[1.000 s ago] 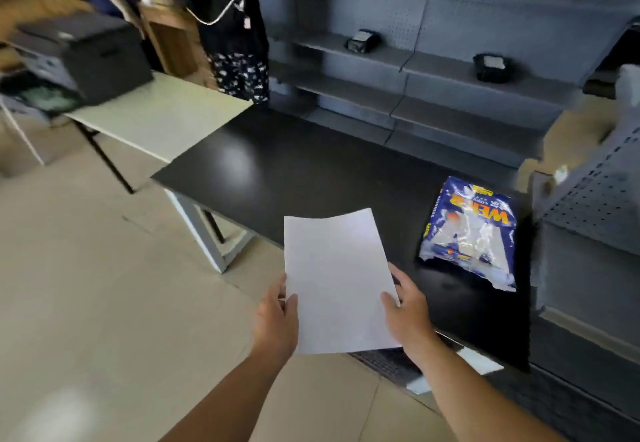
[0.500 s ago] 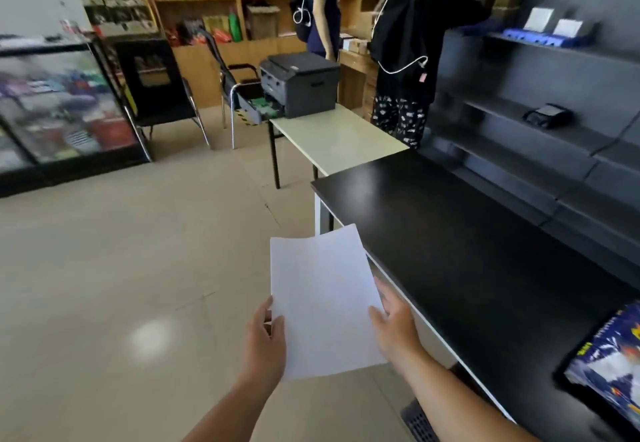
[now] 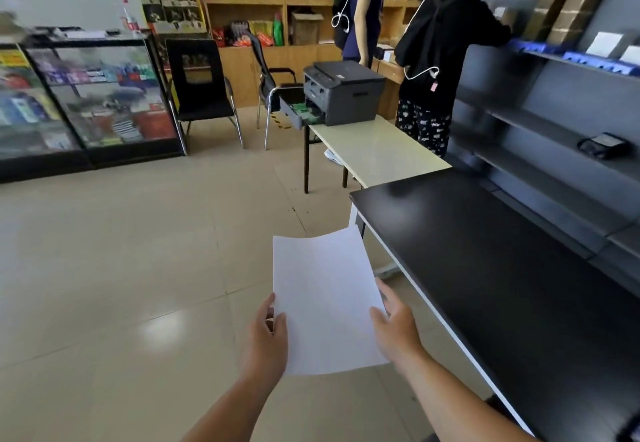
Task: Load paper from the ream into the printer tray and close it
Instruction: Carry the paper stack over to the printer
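I hold a stack of white paper (image 3: 325,299) flat in front of me over the tiled floor. My left hand (image 3: 266,341) grips its left edge and my right hand (image 3: 394,327) grips its right edge. Far ahead a dark grey printer (image 3: 346,91) stands on the far end of a cream table (image 3: 377,150). Its paper tray (image 3: 299,114) is pulled out toward the left, with green guides showing inside. The ream wrapper is out of view.
A long black table (image 3: 502,278) runs along my right, with grey wall shelves (image 3: 554,164) behind it. Two people (image 3: 433,60) stand beside the printer table. Two chairs (image 3: 201,95) and a glass display case (image 3: 86,98) line the far left. Open tiled floor (image 3: 138,251) lies ahead.
My view has swung left, away from the ream wrapper on the black table and toward the printer. The paper stays gripped in both hands, and the printer appears nearer.
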`<state>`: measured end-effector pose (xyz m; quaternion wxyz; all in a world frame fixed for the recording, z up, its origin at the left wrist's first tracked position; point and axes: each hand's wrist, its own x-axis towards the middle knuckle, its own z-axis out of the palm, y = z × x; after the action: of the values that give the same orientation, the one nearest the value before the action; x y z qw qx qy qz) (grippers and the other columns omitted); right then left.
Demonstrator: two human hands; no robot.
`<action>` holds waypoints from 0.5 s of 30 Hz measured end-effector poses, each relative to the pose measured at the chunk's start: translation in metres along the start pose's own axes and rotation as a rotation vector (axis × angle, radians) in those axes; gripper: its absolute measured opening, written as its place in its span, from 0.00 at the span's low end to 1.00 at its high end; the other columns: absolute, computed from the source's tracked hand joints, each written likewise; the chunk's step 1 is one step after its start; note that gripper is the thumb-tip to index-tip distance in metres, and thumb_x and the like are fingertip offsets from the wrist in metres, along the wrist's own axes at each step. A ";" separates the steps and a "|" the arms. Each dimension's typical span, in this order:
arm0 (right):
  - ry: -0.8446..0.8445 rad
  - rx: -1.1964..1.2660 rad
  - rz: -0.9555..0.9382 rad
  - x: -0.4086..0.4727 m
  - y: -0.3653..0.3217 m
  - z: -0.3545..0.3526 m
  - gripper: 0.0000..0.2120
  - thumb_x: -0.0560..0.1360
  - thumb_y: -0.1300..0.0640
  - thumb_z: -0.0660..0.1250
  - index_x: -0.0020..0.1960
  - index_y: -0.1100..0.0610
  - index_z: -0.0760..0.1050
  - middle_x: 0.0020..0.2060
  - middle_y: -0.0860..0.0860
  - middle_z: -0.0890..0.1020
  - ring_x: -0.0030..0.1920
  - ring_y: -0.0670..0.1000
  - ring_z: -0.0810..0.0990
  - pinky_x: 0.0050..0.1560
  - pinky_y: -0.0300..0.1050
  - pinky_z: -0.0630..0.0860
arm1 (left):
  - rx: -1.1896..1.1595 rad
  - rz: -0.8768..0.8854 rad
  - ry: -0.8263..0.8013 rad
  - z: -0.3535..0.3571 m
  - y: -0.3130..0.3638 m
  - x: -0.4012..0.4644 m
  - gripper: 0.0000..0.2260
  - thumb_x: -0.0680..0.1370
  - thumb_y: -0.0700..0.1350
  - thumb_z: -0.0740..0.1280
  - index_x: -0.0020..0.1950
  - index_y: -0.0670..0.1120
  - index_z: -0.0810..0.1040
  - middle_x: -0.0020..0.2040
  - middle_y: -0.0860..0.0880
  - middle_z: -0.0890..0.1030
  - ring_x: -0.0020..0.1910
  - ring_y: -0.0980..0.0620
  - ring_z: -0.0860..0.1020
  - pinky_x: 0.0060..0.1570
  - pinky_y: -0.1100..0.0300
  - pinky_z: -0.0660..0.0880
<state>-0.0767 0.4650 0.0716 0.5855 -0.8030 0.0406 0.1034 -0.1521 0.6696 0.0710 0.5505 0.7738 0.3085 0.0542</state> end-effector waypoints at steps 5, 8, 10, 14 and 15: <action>0.003 -0.026 -0.003 0.019 -0.008 0.032 0.28 0.75 0.64 0.57 0.72 0.44 0.70 0.58 0.39 0.82 0.54 0.39 0.81 0.53 0.42 0.79 | 0.002 -0.001 0.028 -0.020 -0.005 0.030 0.20 0.80 0.46 0.60 0.71 0.59 0.69 0.46 0.56 0.81 0.43 0.54 0.80 0.41 0.55 0.77; 0.000 -0.033 -0.012 0.031 -0.015 0.048 0.28 0.75 0.64 0.57 0.72 0.44 0.69 0.61 0.41 0.81 0.58 0.41 0.80 0.56 0.44 0.79 | -0.016 0.005 0.029 -0.031 -0.008 0.047 0.20 0.80 0.44 0.60 0.71 0.58 0.69 0.45 0.54 0.81 0.42 0.53 0.80 0.37 0.59 0.73; -0.014 -0.030 -0.010 0.041 -0.020 0.057 0.28 0.76 0.64 0.57 0.73 0.45 0.68 0.63 0.41 0.80 0.60 0.42 0.79 0.59 0.45 0.78 | -0.033 0.003 0.033 -0.036 -0.006 0.058 0.20 0.80 0.44 0.59 0.71 0.58 0.69 0.46 0.53 0.81 0.42 0.52 0.80 0.37 0.59 0.74; -0.047 -0.052 -0.013 0.076 -0.027 0.074 0.29 0.76 0.64 0.57 0.74 0.45 0.67 0.67 0.42 0.76 0.69 0.45 0.73 0.67 0.49 0.73 | -0.041 -0.010 0.044 -0.041 0.000 0.085 0.20 0.80 0.44 0.59 0.72 0.57 0.69 0.47 0.54 0.81 0.43 0.54 0.80 0.38 0.59 0.76; -0.059 -0.056 -0.022 0.087 -0.029 0.079 0.29 0.76 0.63 0.57 0.74 0.44 0.67 0.68 0.42 0.76 0.70 0.45 0.72 0.69 0.50 0.72 | -0.037 -0.018 0.053 -0.042 0.001 0.094 0.20 0.80 0.45 0.59 0.72 0.57 0.68 0.47 0.55 0.81 0.43 0.55 0.80 0.38 0.59 0.76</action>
<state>0.0040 0.5533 0.0567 0.5650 -0.8160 0.0118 0.1217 -0.0935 0.7543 0.0639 0.5569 0.7589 0.3290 0.0755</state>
